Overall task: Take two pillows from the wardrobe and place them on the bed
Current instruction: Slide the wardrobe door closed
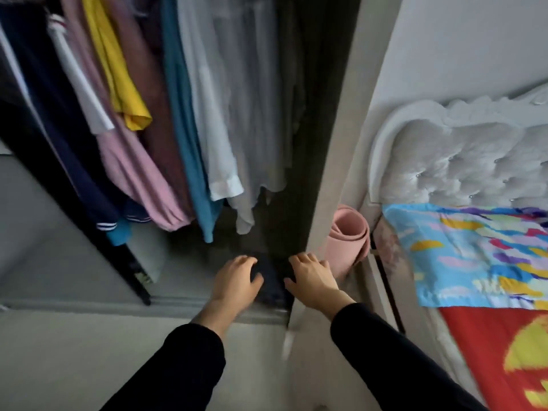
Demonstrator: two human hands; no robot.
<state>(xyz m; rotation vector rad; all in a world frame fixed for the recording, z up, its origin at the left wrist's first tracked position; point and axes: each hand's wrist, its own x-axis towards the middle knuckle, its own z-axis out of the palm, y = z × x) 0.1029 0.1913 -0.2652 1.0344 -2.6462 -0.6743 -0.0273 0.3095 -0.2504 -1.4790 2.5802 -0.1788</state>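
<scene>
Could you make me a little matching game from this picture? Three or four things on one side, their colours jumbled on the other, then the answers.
Things:
1. rolled mat
2. short sleeve
3. headboard
4. person's sleeves

Colours:
A. black
B. pink
C. white
D. yellow

Pairs: 1-B, 2-D, 3-C, 4-A

The mat stands between the wardrobe and the bed; the yellow sleeve hangs among the clothes inside.
</scene>
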